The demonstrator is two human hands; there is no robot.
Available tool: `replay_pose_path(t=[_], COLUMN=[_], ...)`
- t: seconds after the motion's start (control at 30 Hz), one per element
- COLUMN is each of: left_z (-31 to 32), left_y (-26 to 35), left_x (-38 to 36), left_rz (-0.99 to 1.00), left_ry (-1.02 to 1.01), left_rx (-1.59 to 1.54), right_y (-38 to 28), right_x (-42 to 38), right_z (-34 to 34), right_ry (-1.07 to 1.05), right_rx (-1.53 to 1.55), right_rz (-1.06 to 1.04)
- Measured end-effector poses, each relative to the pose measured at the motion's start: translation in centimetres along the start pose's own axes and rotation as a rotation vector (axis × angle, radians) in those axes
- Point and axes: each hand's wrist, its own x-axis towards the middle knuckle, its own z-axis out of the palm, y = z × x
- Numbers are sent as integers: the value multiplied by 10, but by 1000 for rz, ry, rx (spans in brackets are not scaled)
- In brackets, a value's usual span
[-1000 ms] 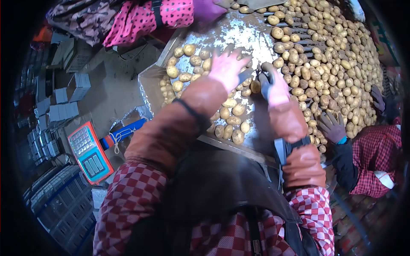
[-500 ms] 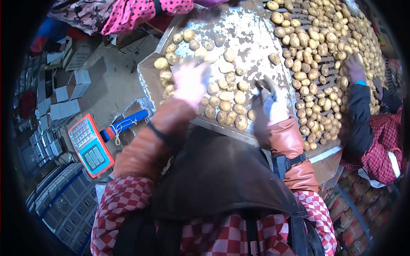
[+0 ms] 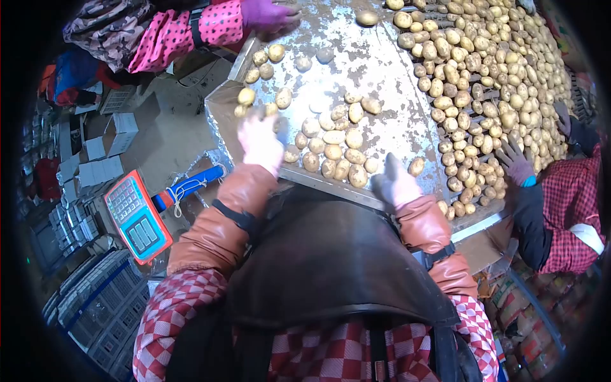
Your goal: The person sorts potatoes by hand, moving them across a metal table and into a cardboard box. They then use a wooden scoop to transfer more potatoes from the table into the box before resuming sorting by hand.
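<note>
My left hand (image 3: 261, 141), gloved and blurred by motion, reaches over the left side of a metal tray (image 3: 388, 76) with its fingers stretched out. A potato (image 3: 271, 109) lies at its fingertips; I see none held. Low on the right side of the tray, my right hand (image 3: 398, 183) has its gloved fingers extended and nothing visibly in them. One potato (image 3: 416, 167) sits just right of it, and another (image 3: 372, 165) is close on its left. Between my hands lies a loose group of potatoes (image 3: 333, 151), several of them touching.
A slatted bed of many potatoes (image 3: 484, 95) adjoins the tray on the right, where a co-worker's gloved hand (image 3: 517, 162) rests. Another person's purple glove (image 3: 270, 16) is at the tray's far left. A scale display (image 3: 137, 216) stands at my left.
My left hand has moved left and nearer to me, and potatoes at the left side are fewer. My right hand has come down toward the near edge. The far purple glove has come into view.
</note>
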Motion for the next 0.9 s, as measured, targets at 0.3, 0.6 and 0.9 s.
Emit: replay_pose_path(t=[0.3,0.6,0.9], left_z=[0,13,-8], left_y=[7,45,57], left_x=[-25,39,39], left_rz=[-107,92,162], left_ry=[-244,-229,-59], left_rx=[8,-5,-273], right_y=[-99,-150,-157], right_x=[25,102,98], right_z=[-36,9,21], right_ry=[-318,-223,-251], right_rx=[126,-433,-534], right_rz=[27,-392,-230])
